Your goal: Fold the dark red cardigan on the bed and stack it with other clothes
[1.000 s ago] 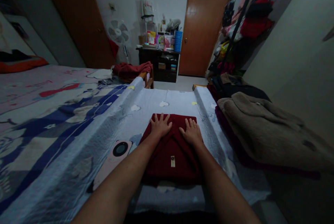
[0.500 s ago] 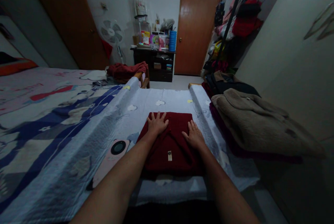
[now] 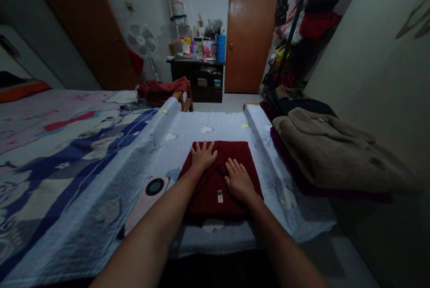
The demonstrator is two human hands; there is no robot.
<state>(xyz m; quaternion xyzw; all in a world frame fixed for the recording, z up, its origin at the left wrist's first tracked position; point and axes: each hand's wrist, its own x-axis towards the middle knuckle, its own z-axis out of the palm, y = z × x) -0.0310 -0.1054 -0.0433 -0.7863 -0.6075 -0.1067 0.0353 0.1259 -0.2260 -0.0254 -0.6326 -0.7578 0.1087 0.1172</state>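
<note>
Resting on the folded dark-red garment (image 3: 211, 185), my left hand (image 3: 203, 157) has its fingers spread apart near the far edge. My right hand (image 3: 239, 181) lies flat, fingers nearly together. The garment sits on the pale-blue cover (image 3: 188, 124), beside a pink phone (image 3: 146, 203).

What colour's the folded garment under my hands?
The garment is dark red, clearest in the head view.

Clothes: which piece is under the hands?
The dark red garment with the pale label: left hand and right hand rest on it; the brown coat lies untouched.
</note>
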